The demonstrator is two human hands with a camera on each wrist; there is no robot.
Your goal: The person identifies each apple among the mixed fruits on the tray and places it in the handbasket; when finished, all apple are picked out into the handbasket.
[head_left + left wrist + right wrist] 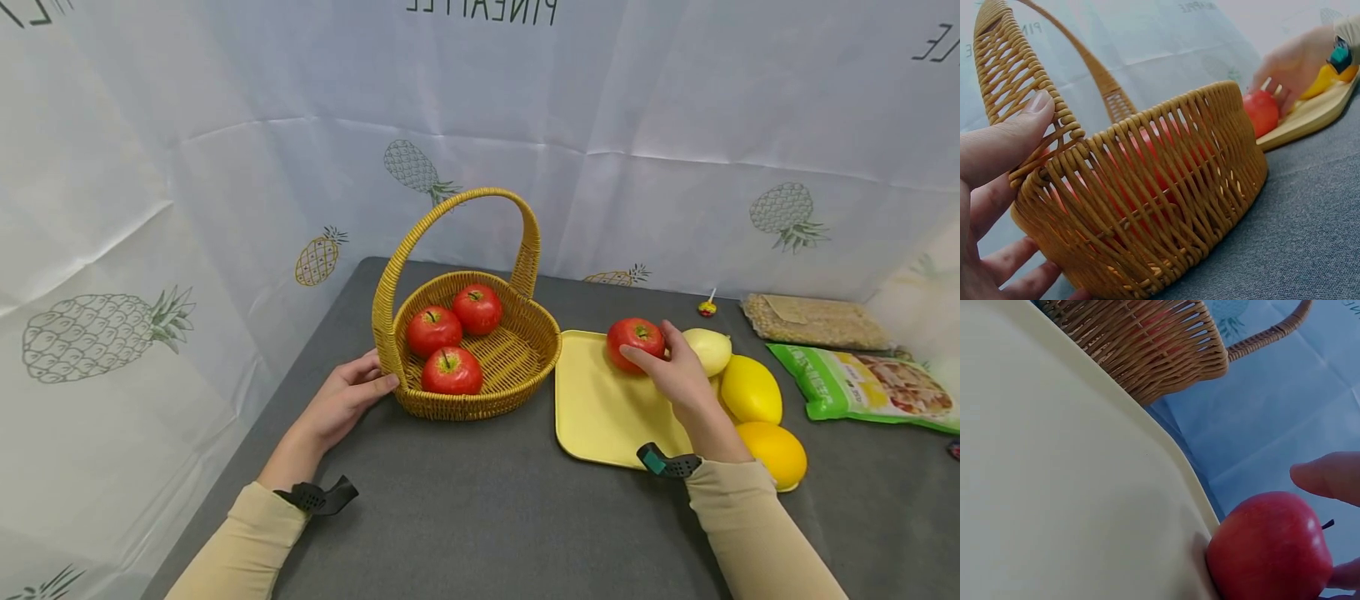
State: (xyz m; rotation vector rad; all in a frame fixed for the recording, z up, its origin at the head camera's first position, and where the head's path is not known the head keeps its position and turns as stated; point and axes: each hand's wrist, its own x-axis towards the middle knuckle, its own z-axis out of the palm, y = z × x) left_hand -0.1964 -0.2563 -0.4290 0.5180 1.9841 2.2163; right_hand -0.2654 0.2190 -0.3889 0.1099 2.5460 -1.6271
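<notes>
A yellow wicker basket (517, 367) with a tall arched handle stands left of centre, with three red apples (452, 372) inside. My left hand (348, 396) grips its left side at the foot of the handle; in the left wrist view the thumb (1019, 134) lies on the weave and the fingers are against the outer wall. Another red apple (633, 343) sits at the back of a pale yellow tray (600, 417). My right hand (678, 371) is spread around this apple, and in the right wrist view the thumb (1329, 478) is apart from its skin (1269, 547).
Right of my right hand are a pale yellow fruit (708, 350), a lemon (752, 390) and an orange-yellow fruit (776, 454). Farther right lie a lollipop (707, 307), a clear bag of grains (817, 321) and a green food packet (870, 387). A pineapple-print cloth (480, 108) hangs behind the table.
</notes>
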